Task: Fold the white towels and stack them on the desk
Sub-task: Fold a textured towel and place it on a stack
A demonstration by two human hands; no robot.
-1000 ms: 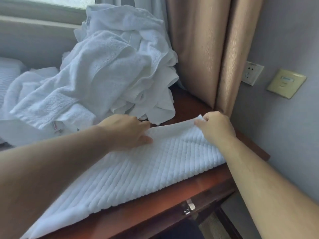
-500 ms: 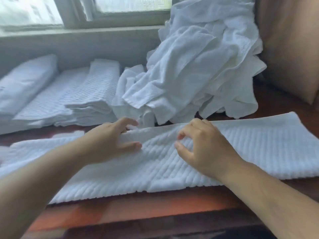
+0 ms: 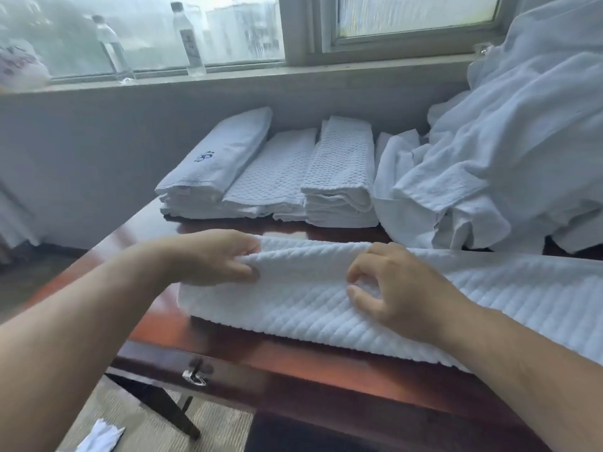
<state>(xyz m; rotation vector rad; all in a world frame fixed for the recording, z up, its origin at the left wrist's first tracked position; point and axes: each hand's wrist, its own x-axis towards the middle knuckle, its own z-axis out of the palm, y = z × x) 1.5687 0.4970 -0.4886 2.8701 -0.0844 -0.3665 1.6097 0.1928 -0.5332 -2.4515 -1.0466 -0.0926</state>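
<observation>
A white ribbed towel [image 3: 303, 298] lies folded lengthwise across the front of the dark red wooden desk [image 3: 293, 363]. My left hand [image 3: 212, 256] grips the towel's far edge near its left end, fingers curled round the fold. My right hand [image 3: 394, 288] rests on the towel's middle with fingers bent, thumb and fingertips pinching at the ribbed cloth. Behind them stand stacks of folded white towels [image 3: 277, 177]. A heap of unfolded white towels [image 3: 509, 158] fills the back right of the desk.
A windowsill runs along the back with two clear bottles [image 3: 189, 37] and a plastic bag [image 3: 19, 66]. The desk's front edge has a drawer with a metal pull [image 3: 195, 376]. A white scrap [image 3: 98, 438] lies on the carpet at lower left.
My view has swung left, from the towel's right end to its left end. Both hands slid left along the far edge, and my left hand now grips it.
</observation>
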